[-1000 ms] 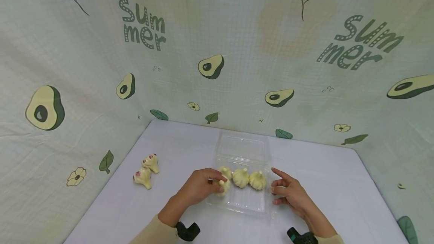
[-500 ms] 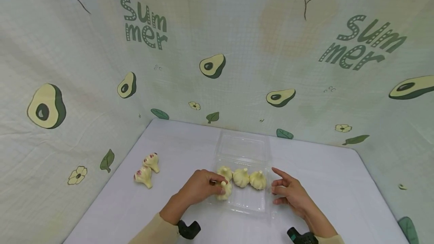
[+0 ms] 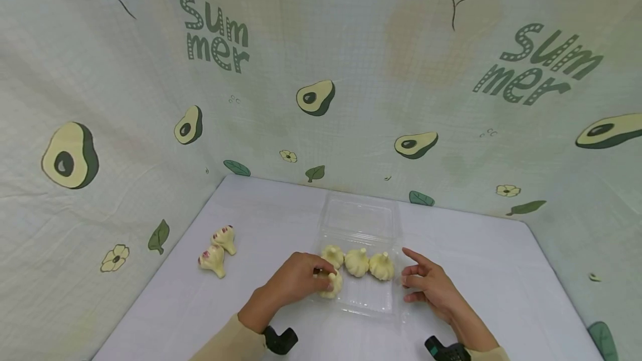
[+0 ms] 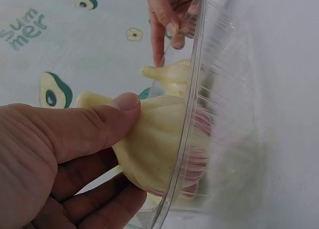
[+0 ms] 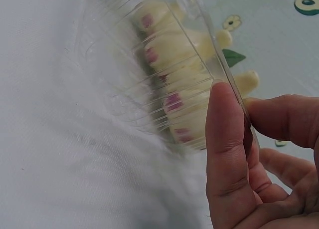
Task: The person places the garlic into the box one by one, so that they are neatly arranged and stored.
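Observation:
My left hand (image 3: pixel 293 278) pinches a cream garlic bulb (image 4: pixel 152 139) with purple streaks at its base. The bulb is upright, inside the front left part of a clear plastic clamshell container (image 3: pixel 362 298). Behind it, three more bulbs stand in a row along the container's back: a left one (image 3: pixel 332 255), a middle one (image 3: pixel 356 263) and a right one (image 3: pixel 382 267). At the right side, my right hand (image 3: pixel 433 287) holds the container's rim, one digit (image 5: pixel 226 154) against the outer wall and another (image 5: pixel 279 119) at the rim.
Two garlic bulbs (image 3: pixel 212 261) lie on their sides at the left of the white table (image 3: pixel 271 216). The container's lid (image 3: pixel 359 216) is folded back towards the patterned cloth (image 3: pixel 351 144) hanging behind and beside the table.
The left hand and its garlic bulb have shifted only slightly, staying at the container's front left. The right hand keeps its place at the right rim. The head view has turned a little.

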